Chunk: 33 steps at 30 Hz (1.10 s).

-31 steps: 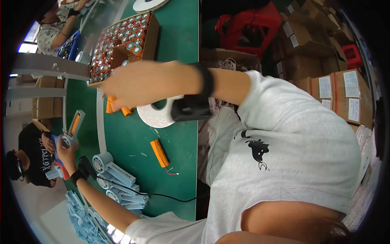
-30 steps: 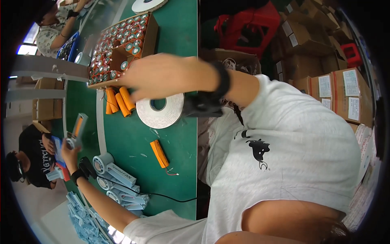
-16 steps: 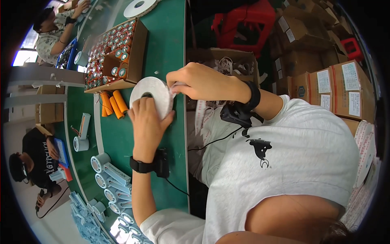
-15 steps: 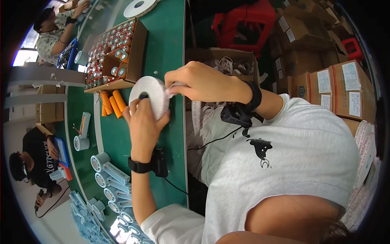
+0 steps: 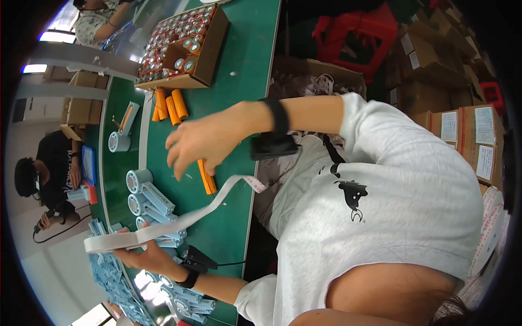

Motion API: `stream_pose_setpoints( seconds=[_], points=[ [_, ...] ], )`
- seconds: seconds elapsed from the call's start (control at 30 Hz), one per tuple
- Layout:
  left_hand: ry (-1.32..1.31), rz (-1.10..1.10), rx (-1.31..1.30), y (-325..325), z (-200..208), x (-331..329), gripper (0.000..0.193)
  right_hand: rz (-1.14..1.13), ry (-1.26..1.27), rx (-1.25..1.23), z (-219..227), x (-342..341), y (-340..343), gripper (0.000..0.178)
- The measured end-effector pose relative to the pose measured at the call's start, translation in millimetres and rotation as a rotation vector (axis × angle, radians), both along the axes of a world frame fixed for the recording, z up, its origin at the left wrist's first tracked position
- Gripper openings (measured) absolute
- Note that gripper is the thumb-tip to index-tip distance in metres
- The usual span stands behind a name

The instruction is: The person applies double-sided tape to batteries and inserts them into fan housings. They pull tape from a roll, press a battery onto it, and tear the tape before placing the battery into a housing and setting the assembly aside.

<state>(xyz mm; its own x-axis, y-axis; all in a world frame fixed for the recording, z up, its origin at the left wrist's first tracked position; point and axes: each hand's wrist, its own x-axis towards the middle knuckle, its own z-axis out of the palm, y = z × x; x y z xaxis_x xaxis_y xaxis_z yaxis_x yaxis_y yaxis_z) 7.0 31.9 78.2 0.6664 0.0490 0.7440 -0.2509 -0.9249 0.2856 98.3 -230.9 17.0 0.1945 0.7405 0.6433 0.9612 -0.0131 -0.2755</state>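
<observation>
Green table (image 5: 239,81), cardboard box (image 5: 209,51) of cylindrical cells (image 5: 168,32), left hand (image 5: 144,255) holding white tape (image 5: 163,228)

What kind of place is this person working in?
Probably a small assembly workshop: a green workbench, a cardboard box of cylindrical cells, stacked cartons and another person working nearby.

**My two hands, spread wide apart**

My right hand (image 5: 201,144) is stretched out ahead of me, palm down, fingers loosely spread and curled a little at the tips, with nothing in its grip. The forearm runs back level to my shoulder, a dark band round the wrist. My left hand (image 5: 142,255) is low and far out to my side, well apart from the right one. Its fingers close around the end of a white strip (image 5: 179,217). The left wrist also wears a dark band, and the forearm bends back toward my body.
</observation>
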Motion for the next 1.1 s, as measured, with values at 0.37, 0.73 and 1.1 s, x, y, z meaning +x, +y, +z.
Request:
stream_pose_setpoints(
  seconds=[0.37,0.73,1.1],
  points=[
    [0.002,-0.067,0.215,-20.8,-39.9,-12.1,0.061,0.053,1.028,0.426,31.4,16.4,18.0,0.031],
    [0.128,-0.147,0.448,-31.0,-41.7,-11.9,0.057,-0.159,0.716,0.093,75.9,-11.4,29.0,0.029],
    [0.237,-0.138,0.164,-72.2,-49.5,2.6,0.053,0.050,1.415,1.298,31.7,-3.9,75.7,0.022]
  ],
)
